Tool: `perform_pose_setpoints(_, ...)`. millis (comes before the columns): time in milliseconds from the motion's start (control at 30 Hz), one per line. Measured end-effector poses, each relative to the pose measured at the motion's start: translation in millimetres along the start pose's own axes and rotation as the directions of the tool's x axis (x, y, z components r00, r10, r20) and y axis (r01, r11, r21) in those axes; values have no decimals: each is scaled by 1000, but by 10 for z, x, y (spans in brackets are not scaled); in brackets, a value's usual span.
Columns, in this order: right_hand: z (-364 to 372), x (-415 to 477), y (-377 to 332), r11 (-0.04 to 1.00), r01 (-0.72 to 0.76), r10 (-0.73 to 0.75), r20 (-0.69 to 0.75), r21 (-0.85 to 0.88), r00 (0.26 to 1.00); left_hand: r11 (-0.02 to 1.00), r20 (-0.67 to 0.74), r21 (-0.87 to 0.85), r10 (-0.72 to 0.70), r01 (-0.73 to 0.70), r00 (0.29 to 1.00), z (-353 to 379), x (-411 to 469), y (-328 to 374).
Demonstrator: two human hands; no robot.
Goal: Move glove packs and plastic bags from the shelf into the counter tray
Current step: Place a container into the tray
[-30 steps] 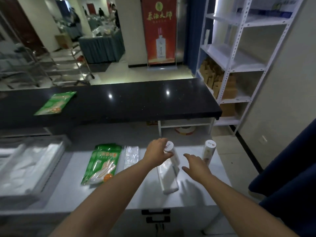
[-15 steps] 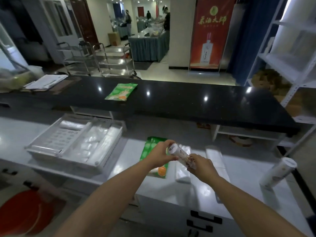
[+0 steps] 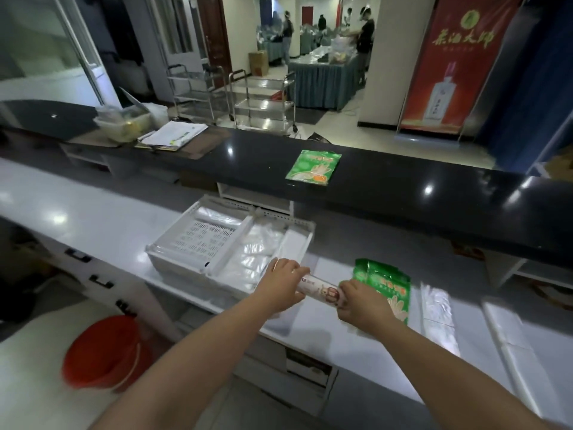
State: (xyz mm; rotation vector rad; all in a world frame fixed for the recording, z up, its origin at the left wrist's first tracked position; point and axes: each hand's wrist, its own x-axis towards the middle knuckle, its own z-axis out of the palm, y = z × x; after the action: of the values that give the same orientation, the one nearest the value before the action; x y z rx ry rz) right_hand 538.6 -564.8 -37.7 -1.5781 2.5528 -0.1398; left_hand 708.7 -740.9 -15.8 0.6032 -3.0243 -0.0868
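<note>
While the left grip [image 3: 280, 287] curls round the roll [image 3: 321, 290], the right grip [image 3: 362, 302] pinches its other end

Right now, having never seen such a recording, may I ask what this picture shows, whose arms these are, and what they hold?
No machine here: a person wears a camera on the head, so you look down along their own arms. The left hand and the right hand grip the two ends of a roll of bags, near a white divided tray holding clear bags. Green glove packs lie on the white counter by the right hand; one more pack lies on the black counter behind.
</note>
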Motion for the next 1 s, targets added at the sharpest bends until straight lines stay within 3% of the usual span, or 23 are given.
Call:
perform_pose_setpoints(267, 22, 668, -500, 981, 157, -157, 3, -113, 988, 990, 52, 140, -41, 34, 998, 89, 20, -558)
perform_pose_setpoints(700, -82, 1976, -1011, 915, 386, -385, 30, -117, 922, 957, 75, 291, -33, 10, 997, -161, 436, -1532)
perform_pose_setpoints(1000, 68, 2599, -1443, 923, 366, -365, 26, -119, 930, 960, 32, 280, 6, -14, 999, 24, 640, -2376)
